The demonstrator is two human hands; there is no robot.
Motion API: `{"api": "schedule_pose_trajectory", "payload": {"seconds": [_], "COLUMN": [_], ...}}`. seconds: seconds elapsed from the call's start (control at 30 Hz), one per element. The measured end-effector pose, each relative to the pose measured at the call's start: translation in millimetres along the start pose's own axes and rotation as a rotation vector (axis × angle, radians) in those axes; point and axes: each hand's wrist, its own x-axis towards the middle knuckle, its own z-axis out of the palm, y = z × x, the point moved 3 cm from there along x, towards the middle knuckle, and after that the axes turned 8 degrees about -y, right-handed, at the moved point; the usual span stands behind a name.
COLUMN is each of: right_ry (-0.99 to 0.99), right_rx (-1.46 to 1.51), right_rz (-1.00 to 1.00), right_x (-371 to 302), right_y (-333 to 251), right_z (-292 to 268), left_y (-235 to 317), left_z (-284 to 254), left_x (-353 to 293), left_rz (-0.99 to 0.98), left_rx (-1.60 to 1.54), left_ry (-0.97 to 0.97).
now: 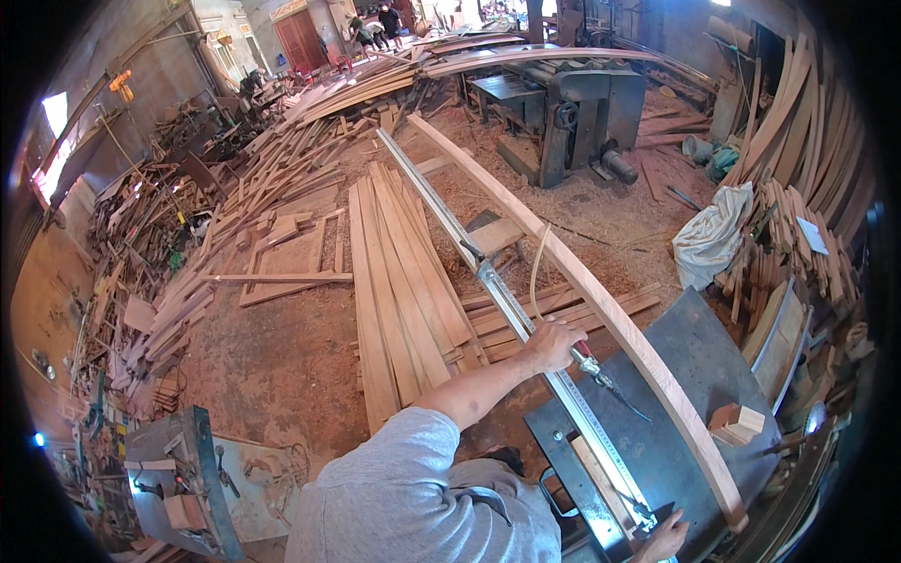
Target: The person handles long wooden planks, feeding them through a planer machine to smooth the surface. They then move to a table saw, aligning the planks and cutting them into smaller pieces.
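Note:
My left hand (552, 345) is closed around an air blow gun (584, 351) with a red part and a thin curved nozzle, which points over the dark metal table. The hand sits right above a long aluminium rail (511, 308) marked with a scale. At the lower right, my right hand (664, 537) is near the rail's near end, beside a small dark fitting (642, 514). Its fingers look apart; whether they touch the rail I cannot tell. To the right of the rail runs a long wooden beam (601, 298), its near end over the metal table (690, 352).
A small wood block (737, 424) rests on the table. Long planks (399, 281) lie left of the rail. A dark machine (591, 122) with a handwheel stands beyond. Wood scraps (160, 225) heap along the left wall; a white sack (713, 235) is at right. People (375, 28) are far back.

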Motion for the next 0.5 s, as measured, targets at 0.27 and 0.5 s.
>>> {"api": "schedule_pose_trajectory", "payload": {"seconds": [0.27, 0.5], "right_ry": [0.006, 0.022], "right_rx": [0.01, 0.025], "right_rz": [-0.004, -0.026], "right_x": [0.4, 0.8], "right_y": [-5.5, -1.0], "right_z": [-4.7, -1.1], "left_y": [-2.2, -1.2], "left_z": [2.5, 1.1], "left_x": [0.1, 0.2], "left_rz": [0.014, 0.013], "left_rx": [-0.008, -0.022], "left_ry": [0.021, 0.005]}}
